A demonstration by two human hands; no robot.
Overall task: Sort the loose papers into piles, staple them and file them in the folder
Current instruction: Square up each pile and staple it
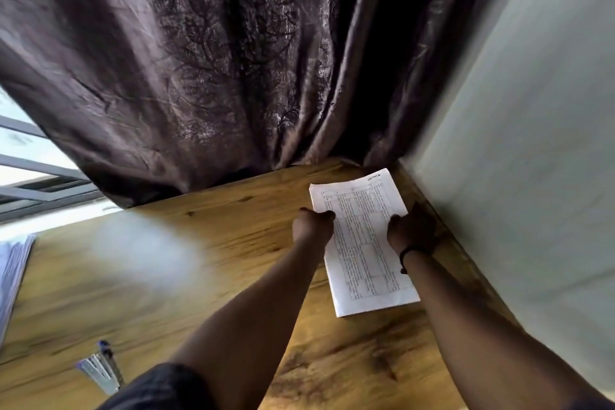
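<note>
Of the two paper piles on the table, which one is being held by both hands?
The pile by the wall, held by the left hand and right hand. The other pile lies untouched at the far left edge.

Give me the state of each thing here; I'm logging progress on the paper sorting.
paper stack: flat on the table, held at both long edges
left hand: pinches the stack's left edge
right hand: grips the stack's right edge
curtain: drawn, hanging to the table's far edge
stapler: lying untouched near left

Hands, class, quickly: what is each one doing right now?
Left hand: fingers curled, pinching the left edge of the paper stack.
Right hand: gripping the stack's right edge.
</note>
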